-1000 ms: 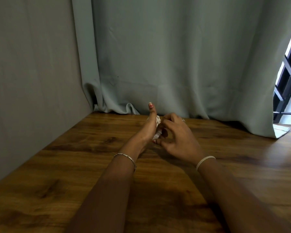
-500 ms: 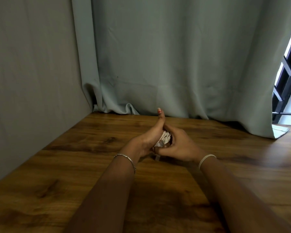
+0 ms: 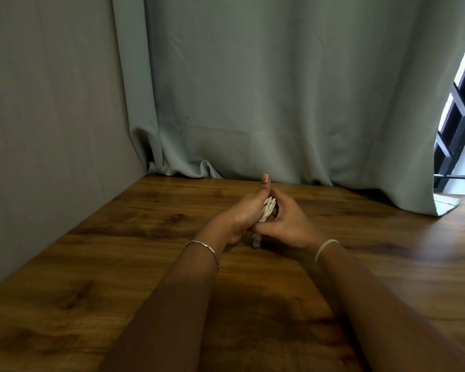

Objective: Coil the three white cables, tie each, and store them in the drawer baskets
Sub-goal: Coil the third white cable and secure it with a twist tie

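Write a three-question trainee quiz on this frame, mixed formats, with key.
1. True or false: the white cable bundle lies loose on the table, with no hand touching it.
2. Which wrist wears the white band? A left, B right, C neither.
3. What hangs behind the table?
Key: 1 false, the left hand and right hand both hold it. 2 B. 3 a grey-green curtain.
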The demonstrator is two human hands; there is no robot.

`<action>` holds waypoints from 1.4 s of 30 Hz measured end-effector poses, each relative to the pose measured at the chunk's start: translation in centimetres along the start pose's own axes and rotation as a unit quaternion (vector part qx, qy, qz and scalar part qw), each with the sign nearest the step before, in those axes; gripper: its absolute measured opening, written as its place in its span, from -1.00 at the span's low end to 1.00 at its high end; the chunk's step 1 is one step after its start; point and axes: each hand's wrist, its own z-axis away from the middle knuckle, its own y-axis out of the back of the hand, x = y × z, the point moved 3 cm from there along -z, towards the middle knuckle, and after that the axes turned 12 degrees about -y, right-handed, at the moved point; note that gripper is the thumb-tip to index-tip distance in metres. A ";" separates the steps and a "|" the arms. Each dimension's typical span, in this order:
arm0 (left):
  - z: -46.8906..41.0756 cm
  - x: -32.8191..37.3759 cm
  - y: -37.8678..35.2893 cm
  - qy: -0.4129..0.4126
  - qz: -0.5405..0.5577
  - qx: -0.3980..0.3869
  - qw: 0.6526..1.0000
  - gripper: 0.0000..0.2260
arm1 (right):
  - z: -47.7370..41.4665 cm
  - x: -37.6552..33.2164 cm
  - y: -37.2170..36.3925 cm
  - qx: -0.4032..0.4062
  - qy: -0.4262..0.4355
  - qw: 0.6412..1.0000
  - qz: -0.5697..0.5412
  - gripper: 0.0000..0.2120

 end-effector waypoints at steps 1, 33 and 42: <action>0.0 0.1 -0.1 -0.005 -0.015 0.008 1.000 -0.46 | -0.1 0.1 0.1 0.002 -0.001 1.000 0.003 -0.47; -0.5 0.3 0.7 -0.019 -0.060 0.120 0.991 -0.52 | -0.6 -0.3 0.1 0.067 0.011 0.987 0.146 -0.40; -0.3 1.3 0.6 -0.082 -0.264 0.185 0.943 -0.39 | -0.5 -0.3 0.1 0.093 0.009 0.976 0.195 -0.51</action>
